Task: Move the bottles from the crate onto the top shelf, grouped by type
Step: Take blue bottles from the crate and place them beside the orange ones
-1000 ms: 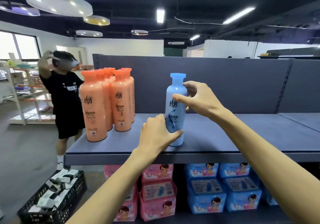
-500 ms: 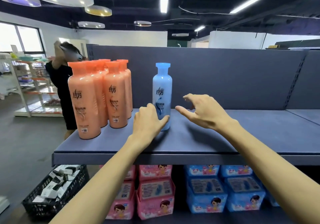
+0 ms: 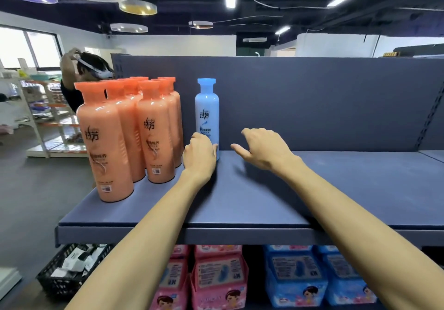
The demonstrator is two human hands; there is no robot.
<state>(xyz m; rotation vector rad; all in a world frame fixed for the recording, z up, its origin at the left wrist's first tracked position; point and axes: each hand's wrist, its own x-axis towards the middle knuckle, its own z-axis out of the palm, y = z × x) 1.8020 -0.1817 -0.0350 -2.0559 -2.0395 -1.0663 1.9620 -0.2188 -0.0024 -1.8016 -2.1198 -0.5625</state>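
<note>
A light blue bottle [image 3: 207, 115] stands upright on the dark blue top shelf [image 3: 312, 189], near the back panel. My left hand [image 3: 200, 157] is curled around its lower part, with the thumb on its front. My right hand [image 3: 262, 151] hovers just right of the bottle, off it, with its fingers loosely spread and holding nothing. Several orange bottles [image 3: 156, 136] stand grouped on the shelf's left end, a small gap from the blue one.
A black crate [image 3: 60, 283] with small boxes sits on the floor at lower left. Pink packs [image 3: 218, 278] and blue packs [image 3: 298, 276] fill the shelf below. A person [image 3: 79, 74] stands behind the orange bottles. The shelf right of my hands is bare.
My right hand let go of the blue bottle's upper part and drew off to the right. The bottle, with my left hand on it, now stands deeper on the shelf.
</note>
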